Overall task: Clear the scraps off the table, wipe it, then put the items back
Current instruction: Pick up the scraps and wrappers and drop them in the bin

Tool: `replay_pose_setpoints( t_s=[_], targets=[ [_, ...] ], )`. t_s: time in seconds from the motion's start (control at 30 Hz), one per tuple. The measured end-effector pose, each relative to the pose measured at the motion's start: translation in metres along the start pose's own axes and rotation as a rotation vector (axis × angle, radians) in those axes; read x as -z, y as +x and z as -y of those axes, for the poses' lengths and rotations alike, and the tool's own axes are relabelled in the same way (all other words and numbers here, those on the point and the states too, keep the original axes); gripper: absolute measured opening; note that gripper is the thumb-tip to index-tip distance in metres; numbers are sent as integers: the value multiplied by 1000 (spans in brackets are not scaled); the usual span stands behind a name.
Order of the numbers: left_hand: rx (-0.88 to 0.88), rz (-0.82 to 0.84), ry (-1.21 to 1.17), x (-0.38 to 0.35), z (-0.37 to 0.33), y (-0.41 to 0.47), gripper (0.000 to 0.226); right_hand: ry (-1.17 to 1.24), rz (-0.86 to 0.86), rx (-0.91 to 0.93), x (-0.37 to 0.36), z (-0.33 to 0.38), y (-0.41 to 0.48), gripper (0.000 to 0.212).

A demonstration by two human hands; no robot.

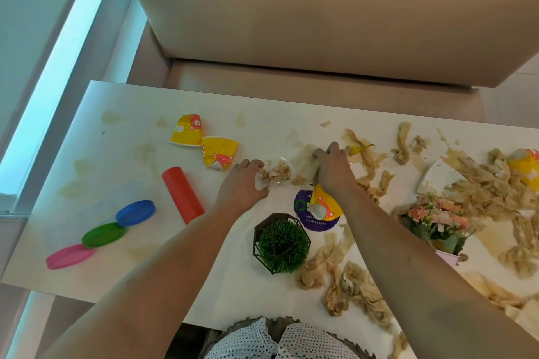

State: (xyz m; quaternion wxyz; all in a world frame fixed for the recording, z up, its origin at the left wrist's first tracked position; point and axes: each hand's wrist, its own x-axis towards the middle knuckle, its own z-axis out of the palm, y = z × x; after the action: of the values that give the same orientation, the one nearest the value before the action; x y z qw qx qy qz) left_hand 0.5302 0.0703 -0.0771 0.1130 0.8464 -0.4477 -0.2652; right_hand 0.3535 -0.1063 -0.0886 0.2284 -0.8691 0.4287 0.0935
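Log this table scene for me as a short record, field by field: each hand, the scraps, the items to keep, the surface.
left: left hand grips crumpled scrap
right: right hand grips pale scrap
scraps: brown paper strips strewn mostly on the right side; crushed yellow cups
keepers: red cylinder, three lids, green plant, pink flowers
surface: table stained, not yet wiped

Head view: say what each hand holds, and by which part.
The left hand pinches a crumpled tissue wad by its left end. The right hand grips a stained tissue sheet by its right edge. Both lie on the table.
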Motion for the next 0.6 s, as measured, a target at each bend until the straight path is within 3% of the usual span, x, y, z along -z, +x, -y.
replay_pose_setpoints(
  t_s=[0.13,0.37,0.6],
  targets=[
    [83,-96,-96,14,2,-18,65,78,-38,18,0,2,5,35],
    [157,-320,-168,47,7,-73,64,487,-337,65,48,44,-7,26],
    [274,-480,-203,59,6,-142,65,597,-363,206,83,89,-40,32]
  ],
)
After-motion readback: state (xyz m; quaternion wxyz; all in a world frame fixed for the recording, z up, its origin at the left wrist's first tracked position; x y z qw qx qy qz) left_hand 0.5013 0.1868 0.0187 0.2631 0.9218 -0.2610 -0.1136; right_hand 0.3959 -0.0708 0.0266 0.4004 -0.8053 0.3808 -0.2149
